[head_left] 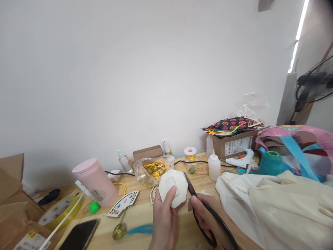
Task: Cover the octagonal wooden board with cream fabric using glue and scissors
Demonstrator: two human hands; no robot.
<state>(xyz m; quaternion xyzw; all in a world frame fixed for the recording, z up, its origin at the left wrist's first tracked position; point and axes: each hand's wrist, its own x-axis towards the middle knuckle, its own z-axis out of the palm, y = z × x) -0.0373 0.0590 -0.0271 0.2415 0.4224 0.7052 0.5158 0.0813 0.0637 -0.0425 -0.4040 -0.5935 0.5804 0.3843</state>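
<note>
My left hand (166, 211) is closed around a white, many-sided flat piece (173, 185), thumb pressed on its face, where a small rectangular outline shows. In my right hand (208, 211) is a pair of black-handled scissors (191, 189), gripped by the handles. The blade tips point up at the right edge of the white piece; whether they touch it I cannot tell. Left of my hands lie a fan-shaped fretwork ornament (124, 204) and a brass-coloured bell (119, 231) with a blue tassel (140, 229). Part of a wooden lattice piece (153, 195) shows behind my left hand.
A pink canister (95, 182), yellow tape roll (59, 211) and phone (80, 234) stand or lie left. Behind are a bag of gold cords (154, 169), a squeeze bottle (214, 166) and a glue gun (240, 159). Cream fabric (283, 208) covers the right.
</note>
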